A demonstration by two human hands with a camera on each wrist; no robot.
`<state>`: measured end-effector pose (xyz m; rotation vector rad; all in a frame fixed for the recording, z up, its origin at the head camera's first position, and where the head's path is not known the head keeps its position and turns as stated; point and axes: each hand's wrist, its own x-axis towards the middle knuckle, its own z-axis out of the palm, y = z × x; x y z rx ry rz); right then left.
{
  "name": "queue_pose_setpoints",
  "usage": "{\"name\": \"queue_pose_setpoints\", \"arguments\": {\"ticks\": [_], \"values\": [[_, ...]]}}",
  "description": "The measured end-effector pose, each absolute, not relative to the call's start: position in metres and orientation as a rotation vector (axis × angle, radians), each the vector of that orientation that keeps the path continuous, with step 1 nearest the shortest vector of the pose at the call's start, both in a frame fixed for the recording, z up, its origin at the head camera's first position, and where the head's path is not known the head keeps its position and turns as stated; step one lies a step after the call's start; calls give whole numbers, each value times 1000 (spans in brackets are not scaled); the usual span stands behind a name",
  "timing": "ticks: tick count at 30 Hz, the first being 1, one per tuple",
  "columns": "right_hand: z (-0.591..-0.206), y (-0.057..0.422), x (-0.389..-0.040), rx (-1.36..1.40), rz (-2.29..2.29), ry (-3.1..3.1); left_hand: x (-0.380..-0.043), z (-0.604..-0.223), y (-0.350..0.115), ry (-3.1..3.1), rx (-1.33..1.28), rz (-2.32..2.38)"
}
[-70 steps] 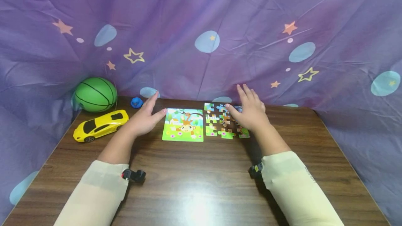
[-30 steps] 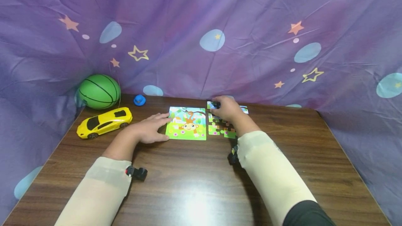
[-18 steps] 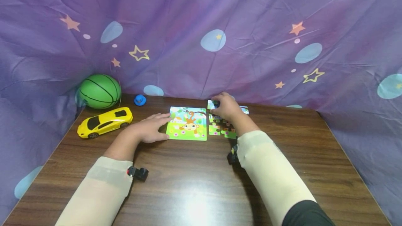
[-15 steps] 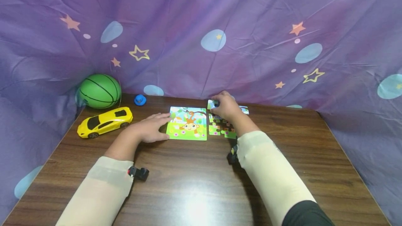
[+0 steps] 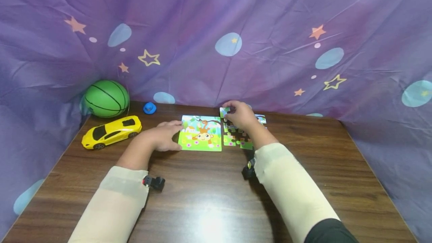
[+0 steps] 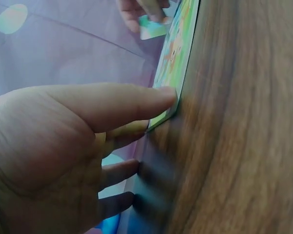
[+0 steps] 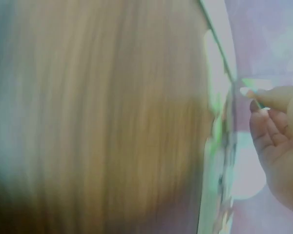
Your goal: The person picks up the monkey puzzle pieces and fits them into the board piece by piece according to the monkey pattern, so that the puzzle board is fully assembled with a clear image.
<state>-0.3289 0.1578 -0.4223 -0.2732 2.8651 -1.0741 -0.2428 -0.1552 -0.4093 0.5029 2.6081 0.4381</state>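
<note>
In the head view, a square picture board point(image 5: 201, 133) with a cartoon monkey lies flat near the middle of the table. My left hand point(image 5: 165, 137) is at its left side, thumb and fingers spread along that edge; the left wrist view has the thumb point(image 6: 132, 103) touching the board's corner. My right hand point(image 5: 242, 116) pinches a blue-and-green jigsaw puzzle piece point(image 5: 224, 112) between thumb and fingers, raised off the table in both wrist views. Other loose puzzle pieces point(image 5: 230, 140) lie beneath and around that hand, some hidden by it.
A yellow toy car point(image 5: 112, 132) stands left of my left hand. Behind it are a green ball point(image 5: 106, 98) and a small blue toy point(image 5: 149, 108). A purple patterned curtain point(image 5: 189, 40) hangs along the table's back edge.
Earlier both hands hovered apart. The left came down to the board's edge and the right reached into the pieces. Just now the right has lifted a puzzle piece, shifting slightly left.
</note>
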Motion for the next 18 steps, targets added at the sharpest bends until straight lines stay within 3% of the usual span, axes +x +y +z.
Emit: {"name": "queue_pose_setpoints", "arguments": {"ticks": [8, 18], "values": [[-419, 113, -314, -332, -1347, 2692, -241, -409, -158, 2612, 484, 420], [-427, 72, -310, -398, -1313, 2667, -243, -409, -158, 2605, 505, 422]]}}
